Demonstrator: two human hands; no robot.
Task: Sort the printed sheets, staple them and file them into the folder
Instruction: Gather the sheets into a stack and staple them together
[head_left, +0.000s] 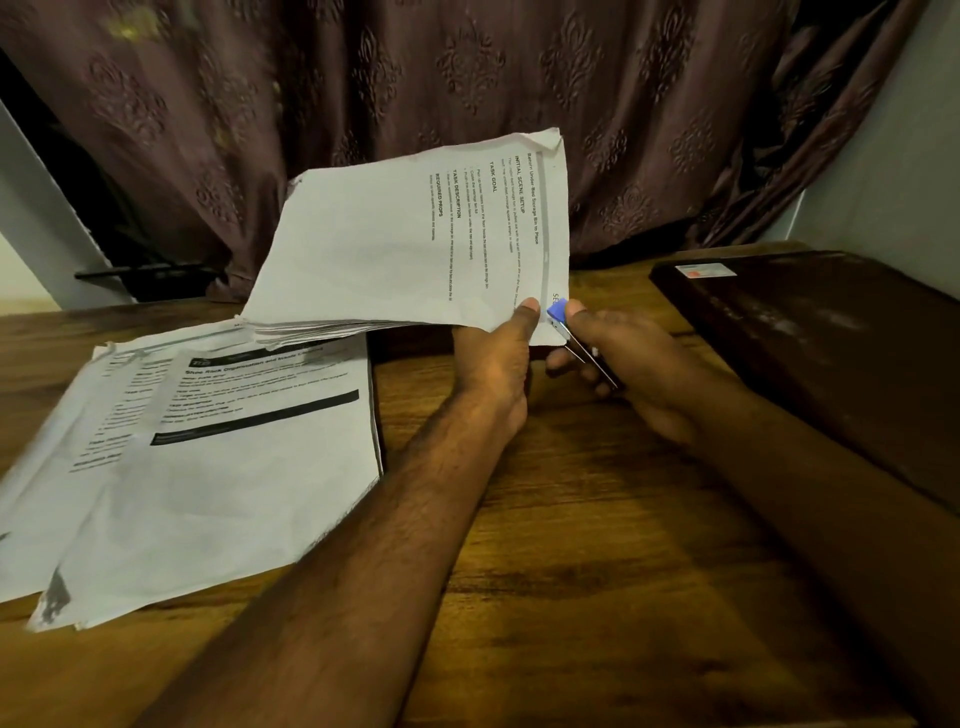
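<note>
My left hand pinches the near right corner of a stack of printed sheets, thumb on top, and lifts that side off the wooden table. Right beside it, my right hand grips a small blue and metal stapler whose jaws sit over the corner of the stack. Two more printed sheets lie flat on the table at the left, overlapping each other. A dark brown folder with a small label lies shut at the right.
A patterned brown curtain hangs behind the table. A pale wall stands at the right. A dark bar-shaped object lies beyond the table's far left edge.
</note>
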